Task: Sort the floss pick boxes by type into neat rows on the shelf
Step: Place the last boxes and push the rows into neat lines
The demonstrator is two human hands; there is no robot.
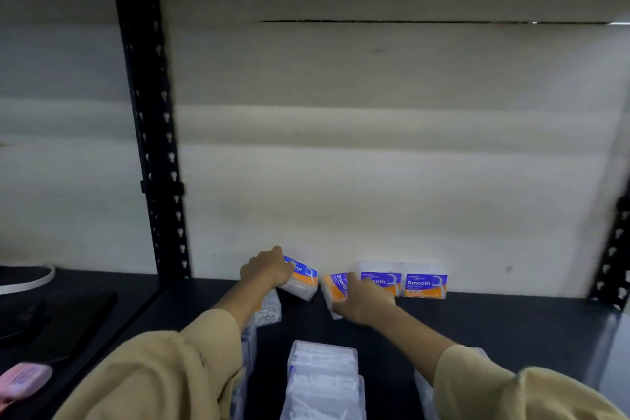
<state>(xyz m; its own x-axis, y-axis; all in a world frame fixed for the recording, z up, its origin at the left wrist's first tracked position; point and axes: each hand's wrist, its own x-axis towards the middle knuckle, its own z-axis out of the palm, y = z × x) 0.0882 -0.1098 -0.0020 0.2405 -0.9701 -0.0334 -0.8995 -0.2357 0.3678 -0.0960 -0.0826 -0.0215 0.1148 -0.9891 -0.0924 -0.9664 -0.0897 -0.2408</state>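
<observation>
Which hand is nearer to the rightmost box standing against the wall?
Right. The right hand lies a short way left of the rightmost box; the left hand is farther left.

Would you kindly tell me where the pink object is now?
In the head view, the pink object sits in the bottom left corner, beside the left sleeve and left of the upright.

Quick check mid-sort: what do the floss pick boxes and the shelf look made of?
The floss pick boxes: clear, glossy hard plastic, seemingly; whitish contents show through the walls, with a printed blue-and-orange label, likely paper or film. Shelf deck: dark, smooth board with faint sheen; metal or laminate, cannot tell. Shelf post: black painted metal, judging by its punched keyhole slots.
</observation>
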